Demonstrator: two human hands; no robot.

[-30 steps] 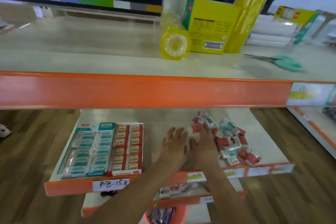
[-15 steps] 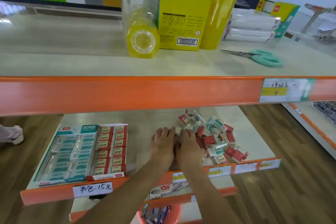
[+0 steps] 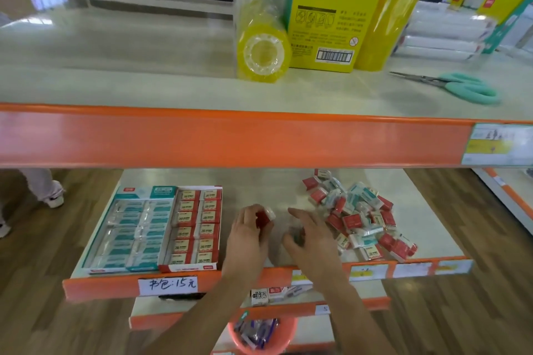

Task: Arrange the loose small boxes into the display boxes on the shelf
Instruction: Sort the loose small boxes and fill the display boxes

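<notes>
Single head-mounted wide-angle view; it looks forward and steeply down over a tiered shelf unit; the orange front edge of the upper shelf [image 3: 230,138] crosses mid-frame at close range; the middle shelf [image 3: 274,184] lies below, within arm's reach; straight edges bow outward, apparently from lens distortion; no second view exists.

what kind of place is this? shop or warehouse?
Most likely a stationery shop. Orange-edged retail shelving carries price labels, including a handwritten price tag; display boxes hold rows of small packaged items, and tape rolls and scissors sit on the upper shelf.
</notes>
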